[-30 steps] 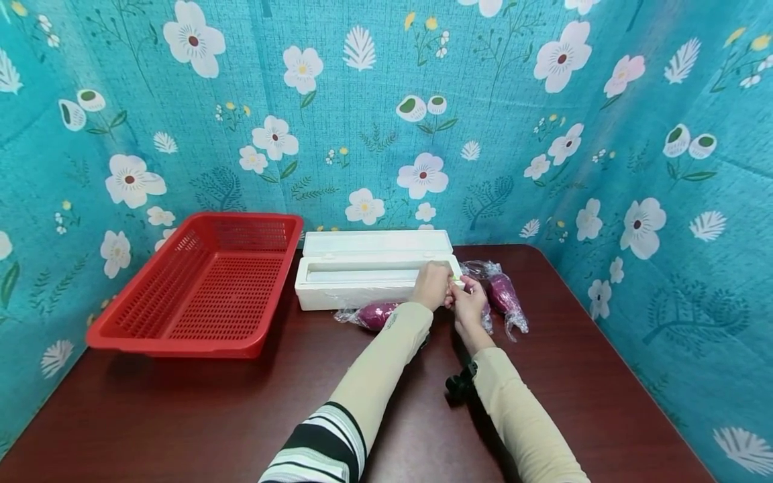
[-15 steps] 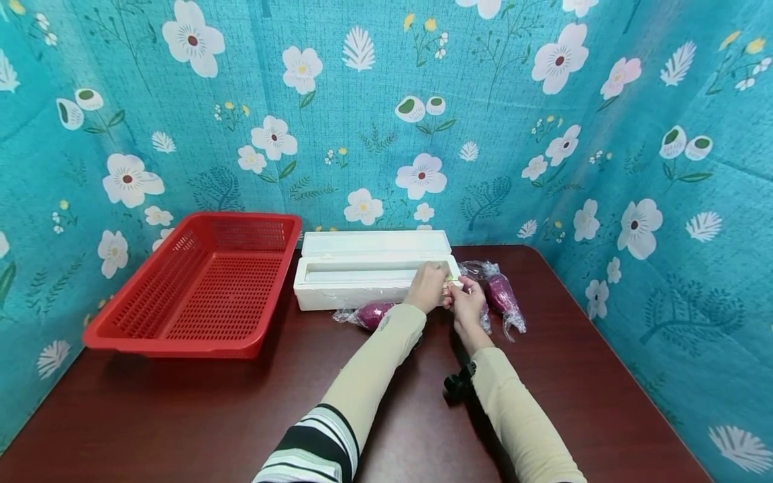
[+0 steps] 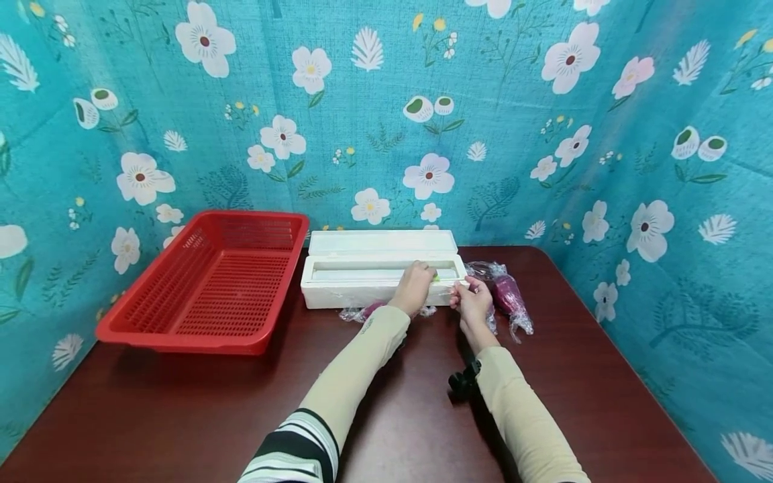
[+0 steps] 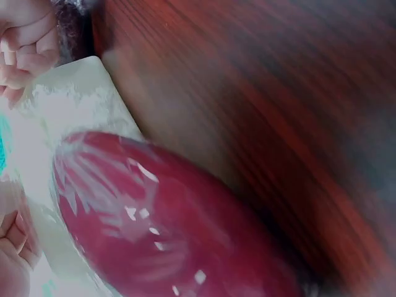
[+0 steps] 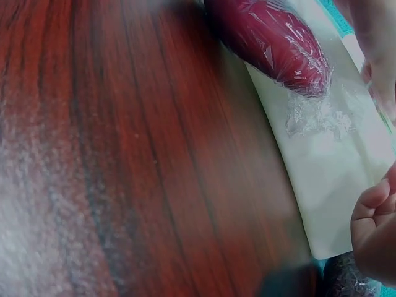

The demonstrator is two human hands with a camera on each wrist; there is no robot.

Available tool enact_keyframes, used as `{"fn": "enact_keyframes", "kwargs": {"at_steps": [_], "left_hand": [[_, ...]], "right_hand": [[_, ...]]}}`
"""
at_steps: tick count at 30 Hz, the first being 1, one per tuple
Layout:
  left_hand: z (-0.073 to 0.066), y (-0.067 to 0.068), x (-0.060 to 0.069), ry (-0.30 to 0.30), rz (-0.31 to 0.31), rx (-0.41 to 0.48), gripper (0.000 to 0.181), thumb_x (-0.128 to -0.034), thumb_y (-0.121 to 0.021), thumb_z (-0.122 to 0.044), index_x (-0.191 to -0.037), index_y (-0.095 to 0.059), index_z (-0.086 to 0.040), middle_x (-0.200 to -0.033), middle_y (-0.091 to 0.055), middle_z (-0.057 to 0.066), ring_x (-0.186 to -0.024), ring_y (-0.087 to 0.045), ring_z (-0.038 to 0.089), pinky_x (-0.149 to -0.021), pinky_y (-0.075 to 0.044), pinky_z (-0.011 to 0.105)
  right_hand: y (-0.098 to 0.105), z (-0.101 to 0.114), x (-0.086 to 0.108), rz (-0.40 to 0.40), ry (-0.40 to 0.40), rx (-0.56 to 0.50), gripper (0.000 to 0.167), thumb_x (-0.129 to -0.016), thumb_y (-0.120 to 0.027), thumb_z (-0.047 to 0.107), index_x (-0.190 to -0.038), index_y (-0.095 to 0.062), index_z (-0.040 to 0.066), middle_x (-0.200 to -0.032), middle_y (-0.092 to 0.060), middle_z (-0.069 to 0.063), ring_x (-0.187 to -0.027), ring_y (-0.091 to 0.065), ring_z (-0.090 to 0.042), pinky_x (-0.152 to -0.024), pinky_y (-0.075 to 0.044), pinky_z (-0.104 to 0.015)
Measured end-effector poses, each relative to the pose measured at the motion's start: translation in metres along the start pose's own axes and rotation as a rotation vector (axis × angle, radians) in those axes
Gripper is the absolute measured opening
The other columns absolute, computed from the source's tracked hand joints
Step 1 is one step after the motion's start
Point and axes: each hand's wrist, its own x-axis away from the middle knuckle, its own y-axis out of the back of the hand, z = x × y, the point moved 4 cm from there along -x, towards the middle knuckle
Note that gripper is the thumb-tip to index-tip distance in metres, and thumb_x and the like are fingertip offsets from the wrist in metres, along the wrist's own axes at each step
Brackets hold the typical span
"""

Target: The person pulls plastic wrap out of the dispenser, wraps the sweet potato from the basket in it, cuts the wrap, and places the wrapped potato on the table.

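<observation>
A long white plastic-wrap box (image 3: 341,295) lies on the table with its lid (image 3: 380,241) tipped back. On its front rim my left hand (image 3: 413,288) holds a small green slide cutter (image 3: 436,276), mostly hidden by the fingers. My right hand (image 3: 474,302) grips the box's right front corner with curled fingers, also seen in the right wrist view as a hand (image 5: 374,229) at the box end. A purple-red eggplant (image 4: 167,216) in clear film lies against the box front, partly behind my left forearm. Thin clear film (image 5: 318,117) clings to the box front.
Another film-wrapped eggplant (image 3: 510,295) lies right of the box, beside further crumpled wrap. A red perforated basket (image 3: 202,342) stands at the left. Behind the dark wooden table (image 3: 241,409) hangs a blue flowered cloth (image 3: 374,168).
My left hand has slid leftward along the box's front rim with the green cutter, away from my right hand. The right hand stays at the right corner. The head view has shifted slightly.
</observation>
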Motion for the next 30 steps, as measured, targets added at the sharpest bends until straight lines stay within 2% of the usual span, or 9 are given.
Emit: {"fn": "enact_keyframes", "kwargs": {"at_steps": [5,8,13,17,20,22,24,26,30], "left_hand": [[0.008,0.004,0.004,-0.042,-0.028,0.002,0.018,-0.0801,-0.056,0.003,-0.087,-0.067,-0.009,-0.086,-0.062,0.003,-0.083,-0.055,0.019,-0.078,-0.042,0.025],[0.016,0.007,0.008,-0.022,-0.022,0.046,0.021,-0.0788,-0.055,0.007,-0.088,-0.067,-0.008,-0.087,-0.062,0.004,-0.085,-0.055,0.019,-0.079,-0.042,0.025],[0.031,0.015,0.016,0.065,-0.006,0.161,0.019,-0.0811,-0.057,0.006,-0.092,-0.066,-0.006,-0.092,-0.064,0.005,-0.089,-0.055,0.020,-0.083,-0.041,0.028],[0.037,0.020,0.020,0.141,0.006,0.319,0.013,-0.0853,-0.056,-0.002,-0.093,-0.066,-0.005,-0.093,-0.064,0.007,-0.092,-0.056,0.023,-0.086,-0.040,0.032],[0.041,0.020,0.023,0.241,0.001,0.468,0.013,-0.0855,-0.056,-0.007,-0.092,-0.067,-0.004,-0.090,-0.065,0.007,-0.088,-0.058,0.021,-0.081,-0.043,0.030],[0.042,0.019,0.024,0.305,-0.013,0.522,0.014,-0.0840,-0.059,-0.014,-0.090,-0.068,-0.004,-0.087,-0.066,0.006,-0.083,-0.059,0.019,-0.075,-0.045,0.029],[0.043,0.017,0.025,0.360,-0.029,0.535,0.017,-0.0823,-0.063,-0.021,-0.088,-0.069,-0.006,-0.084,-0.066,0.003,-0.078,-0.059,0.016,-0.073,-0.045,0.029],[0.043,0.016,0.025,0.391,-0.042,0.495,0.019,-0.0804,-0.066,-0.027,-0.084,-0.069,-0.009,-0.080,-0.066,0.000,-0.075,-0.059,0.014,-0.075,-0.044,0.030],[0.042,0.016,0.026,0.410,-0.072,0.429,0.012,-0.0785,-0.066,-0.022,-0.080,-0.068,-0.010,-0.076,-0.064,-0.002,-0.073,-0.057,0.014,-0.077,-0.041,0.032]], "right_hand": [[0.000,0.002,0.000,-0.002,0.010,-0.008,0.024,-0.082,-0.054,-0.011,-0.098,-0.043,0.002,-0.051,-0.052,-0.002,-0.034,-0.045,-0.006,-0.032,-0.035,-0.016],[0.000,0.003,0.000,0.008,0.005,-0.006,0.024,-0.082,-0.055,-0.010,-0.099,-0.043,0.001,-0.051,-0.053,-0.002,-0.035,-0.045,-0.006,-0.033,-0.036,-0.016],[0.002,0.008,0.000,0.000,0.019,-0.003,0.023,-0.082,-0.055,-0.009,-0.100,-0.043,0.001,-0.051,-0.052,-0.002,-0.035,-0.045,-0.006,-0.033,-0.036,-0.016],[0.003,0.009,-0.001,-0.005,0.024,0.002,0.023,-0.082,-0.055,-0.009,-0.099,-0.043,0.002,-0.051,-0.052,-0.001,-0.035,-0.045,-0.006,-0.033,-0.036,-0.017],[0.003,0.006,-0.002,-0.007,0.014,-0.004,0.023,-0.082,-0.055,-0.009,-0.098,-0.043,0.003,-0.050,-0.052,-0.002,-0.034,-0.045,-0.006,-0.033,-0.036,-0.017],[0.003,0.004,-0.002,-0.008,0.014,-0.006,0.023,-0.082,-0.055,-0.009,-0.098,-0.043,0.003,-0.049,-0.052,-0.002,-0.034,-0.044,-0.006,-0.032,-0.036,-0.017],[0.003,0.002,-0.002,-0.011,0.018,-0.002,0.024,-0.082,-0.055,-0.008,-0.098,-0.044,0.003,-0.049,-0.051,-0.001,-0.034,-0.044,-0.006,-0.033,-0.035,-0.017],[0.003,0.001,-0.002,-0.014,0.020,0.002,0.024,-0.082,-0.055,-0.008,-0.098,-0.043,0.003,-0.049,-0.051,-0.001,-0.034,-0.044,-0.006,-0.033,-0.035,-0.017],[0.001,0.001,0.000,-0.018,0.026,0.010,0.024,-0.081,-0.055,-0.009,-0.098,-0.044,0.003,-0.049,-0.051,-0.001,-0.034,-0.044,-0.006,-0.033,-0.035,-0.017]]}}
